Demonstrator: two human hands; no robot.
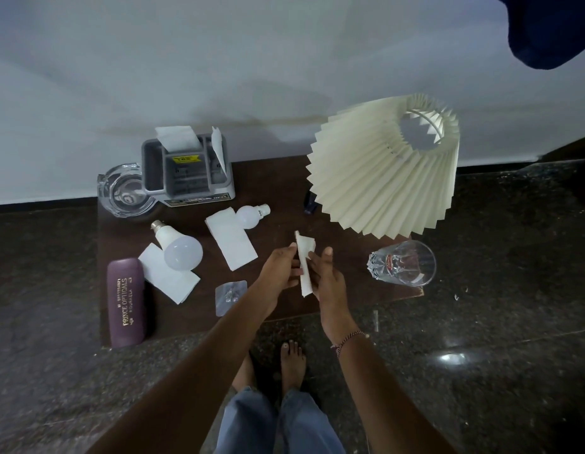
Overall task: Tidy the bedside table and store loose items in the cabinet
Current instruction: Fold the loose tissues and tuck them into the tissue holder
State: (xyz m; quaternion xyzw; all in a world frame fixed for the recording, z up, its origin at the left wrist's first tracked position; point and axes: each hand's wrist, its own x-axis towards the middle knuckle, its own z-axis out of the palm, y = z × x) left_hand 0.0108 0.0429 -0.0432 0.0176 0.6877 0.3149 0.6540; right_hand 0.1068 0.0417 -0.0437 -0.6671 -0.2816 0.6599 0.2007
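Dark worktop (278,224) against a white wall. Both the left hand (281,270) and right hand (329,280) have fingers pinching a tissue (305,257). It looks light, limp and tearable, best held by its folded edge.

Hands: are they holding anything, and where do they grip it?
A folded white tissue, pinched along its long edges between the left hand and right hand.

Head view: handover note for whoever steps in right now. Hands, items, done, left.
Left hand and right hand: both hold one folded tissue above the bedside table.
On the table: two more tissues, large bulb, small bulb, spectacle case, ashtray, grey organiser, glass, lamp, clear hook pad.
Done: nothing visibly stored.
Left: everything loose; cabinet out of view.
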